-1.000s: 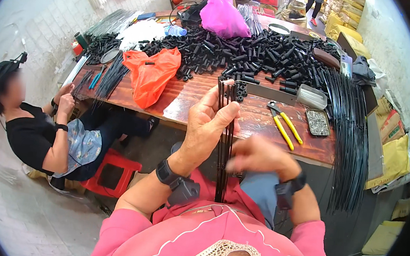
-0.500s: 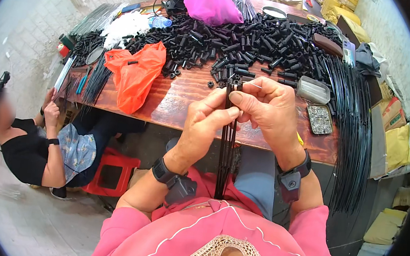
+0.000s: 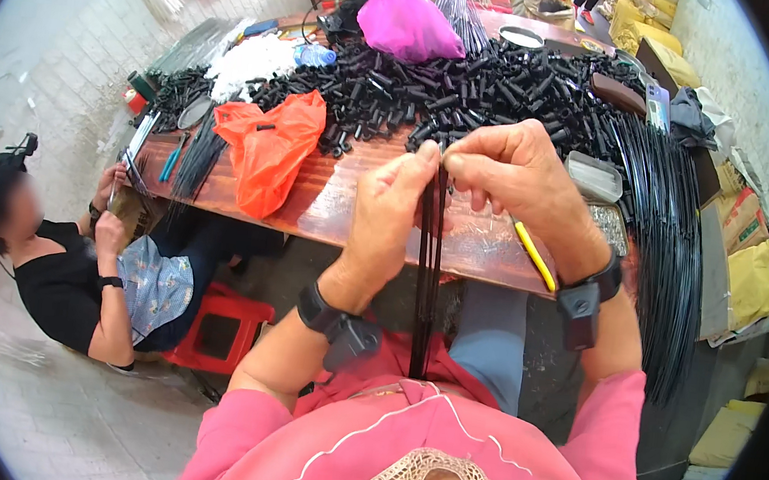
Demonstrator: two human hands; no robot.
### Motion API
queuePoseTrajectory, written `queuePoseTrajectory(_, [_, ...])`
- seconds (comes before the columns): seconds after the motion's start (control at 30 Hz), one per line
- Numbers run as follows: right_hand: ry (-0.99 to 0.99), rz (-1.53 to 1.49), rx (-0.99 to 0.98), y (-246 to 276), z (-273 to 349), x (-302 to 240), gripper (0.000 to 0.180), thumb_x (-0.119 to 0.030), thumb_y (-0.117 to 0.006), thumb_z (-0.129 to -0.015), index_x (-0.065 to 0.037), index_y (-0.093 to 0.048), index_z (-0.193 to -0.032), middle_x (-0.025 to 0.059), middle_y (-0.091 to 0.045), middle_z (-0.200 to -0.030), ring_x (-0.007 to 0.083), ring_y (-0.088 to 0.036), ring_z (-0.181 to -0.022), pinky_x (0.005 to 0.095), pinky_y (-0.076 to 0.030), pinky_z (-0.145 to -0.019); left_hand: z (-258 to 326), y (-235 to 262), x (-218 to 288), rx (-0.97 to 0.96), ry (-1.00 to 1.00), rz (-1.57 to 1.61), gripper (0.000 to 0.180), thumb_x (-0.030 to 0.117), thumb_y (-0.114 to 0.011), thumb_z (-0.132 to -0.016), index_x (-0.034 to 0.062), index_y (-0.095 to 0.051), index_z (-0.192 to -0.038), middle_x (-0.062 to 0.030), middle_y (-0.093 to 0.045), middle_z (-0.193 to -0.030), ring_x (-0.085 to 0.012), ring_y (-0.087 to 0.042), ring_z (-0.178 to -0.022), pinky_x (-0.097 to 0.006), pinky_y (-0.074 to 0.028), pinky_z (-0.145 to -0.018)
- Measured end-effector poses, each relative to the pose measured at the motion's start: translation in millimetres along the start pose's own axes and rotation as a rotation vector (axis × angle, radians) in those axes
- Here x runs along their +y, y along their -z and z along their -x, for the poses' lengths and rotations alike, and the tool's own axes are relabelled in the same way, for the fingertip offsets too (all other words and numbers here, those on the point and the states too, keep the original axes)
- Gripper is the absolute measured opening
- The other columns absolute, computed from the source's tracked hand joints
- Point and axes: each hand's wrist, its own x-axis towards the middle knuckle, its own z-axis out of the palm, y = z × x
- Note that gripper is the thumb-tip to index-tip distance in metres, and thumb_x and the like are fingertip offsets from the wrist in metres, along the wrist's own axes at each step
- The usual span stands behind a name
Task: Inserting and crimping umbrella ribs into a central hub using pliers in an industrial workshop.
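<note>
A bundle of long thin black rods (image 3: 426, 290) stands nearly upright in front of me, its lower end by my lap. My left hand (image 3: 382, 212) is closed around the upper part, thumb pressed near the top ends. My right hand (image 3: 511, 174) is pinched beside those ends, thumb against bent forefinger; whatever is between the fingertips is too small to make out. A yellow handle (image 3: 534, 256) of some tool shows below my right hand at the table's front edge; I cannot tell whether the hand touches it.
Black tubular parts (image 3: 501, 85) are heaped across the wooden table (image 3: 342, 203). An orange plastic bag (image 3: 268, 155) lies left, a pink bag (image 3: 411, 11) behind. A clear box (image 3: 594, 177) and long black rods (image 3: 661, 248) are at right. A co-worker (image 3: 66, 274) sits at left.
My right hand has turned and moved up slightly, its fingertips still at the rods' top. The thin wire at its fingers no longer shows. More of the yellow handle is visible.
</note>
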Motion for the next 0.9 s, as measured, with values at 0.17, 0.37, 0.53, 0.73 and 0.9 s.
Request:
queuePoseTrajectory(0.17, [-0.103, 0.023, -0.262, 19, -7, -19, 0.016, -0.012, -0.066, -0.083, 0.001, -0.073, -0.090, 0.0033, -0.066, -0.065, 0.0059, -0.058, -0.051, 0.0189, -0.044, -0.046, 15, -6, -7, 0.023, -0.047, 0.075, 0.031, 0.036, -0.051, -0.100, 0.0057, -0.059, -0.097, -0.0024, -0.058, -0.073, -0.0101, -0.056, -0.058, -0.024, -0.044, -0.047])
queuePoseTrajectory(0.37, [0.152, 0.011, -0.383, 18, -14, -3, 0.013, -0.005, -0.067, -0.081, 0.001, -0.073, -0.091, 0.0059, -0.067, -0.070, 0.0093, -0.061, -0.055, 0.0211, -0.047, -0.048, 21, -7, -6, -0.034, 0.008, 0.394, 0.035, 0.036, -0.049, -0.101, 0.0034, -0.059, -0.106, 0.0006, -0.054, -0.069, -0.0058, -0.046, -0.050, -0.020, -0.037, -0.043])
queuePoseTrajectory(0.53, [0.336, -0.041, -0.577, 16, -30, -4, 0.015, -0.007, -0.071, -0.081, 0.002, -0.073, -0.093, 0.0069, -0.065, -0.073, 0.0128, -0.063, -0.060, 0.0227, -0.047, -0.050, 25, 6, 2, -0.226, 0.009, 0.496, 0.040, 0.040, -0.044, -0.101, 0.0029, -0.055, -0.111, -0.0042, -0.055, -0.073, -0.0131, -0.050, -0.052, -0.025, -0.041, -0.046])
queuePoseTrajectory(0.73, [0.192, -0.138, -0.459, 17, -22, -3, 0.021, -0.010, -0.074, -0.079, 0.001, -0.072, -0.097, 0.0042, -0.066, -0.072, 0.0082, -0.061, -0.061, 0.0197, -0.046, -0.053, 16, 10, 1, -0.160, 0.082, 0.393, 0.040, 0.041, -0.045, -0.100, 0.0031, -0.055, -0.109, -0.0051, -0.054, -0.067, -0.0156, -0.054, -0.051, -0.026, -0.043, -0.047])
queuePoseTrajectory(0.9, [0.049, -0.319, -0.143, -1, 5, 20, 0.027, -0.016, -0.075, -0.082, 0.000, -0.069, -0.104, 0.0018, -0.066, -0.075, 0.0039, -0.057, -0.058, 0.0189, -0.045, -0.050, 17, 15, 11, -0.107, 0.099, 0.315, 0.033, 0.036, -0.049, -0.098, 0.0043, -0.055, -0.103, -0.0068, -0.058, -0.068, -0.0177, -0.058, -0.054, -0.030, -0.047, -0.049])
